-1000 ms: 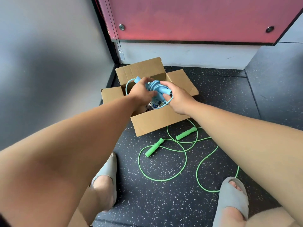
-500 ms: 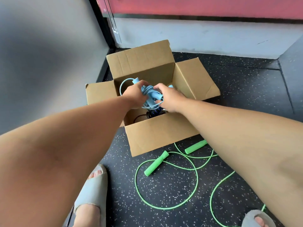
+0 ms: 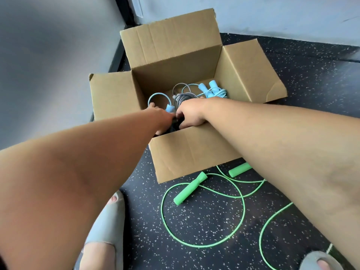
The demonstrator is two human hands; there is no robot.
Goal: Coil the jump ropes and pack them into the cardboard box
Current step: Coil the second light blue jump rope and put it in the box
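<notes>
Because the camera looks steeply down, the lower edge cuts both feet: the left grey foam slipper [image 3: 106,228] shows its strap, the right grey foam slipper [image 3: 319,259] only its toe part. Two bare forearms hide much of the dark speckled rubber floor [image 3: 194,219]. On this floor, just in front of the box, lies the bright green jump rope with two thick handles [image 3: 190,190], not coiled; its cord makes one wide loop, and another part runs out of the picture at the bottom. The right forearm covers half of one handle. Behind stands the open brown cardboard box [image 3: 192,152]. The left hand [image 3: 162,118] and the right hand [image 3: 191,114] reach over its near wall, close together; their fingertips go down behind this wall, so I cannot tell whether they grasp something or are loose. Inside, a light blue jump rope with a small loop [image 3: 169,108] lies just beside the left hand, a coiled grey jump rope [image 3: 183,96] in the middle, and a bundled light blue jump rope with both handles showing [image 3: 213,90] near the far right corner. Something dark under the hands is too hidden to name. The back, left and right flaps stand open.
</notes>
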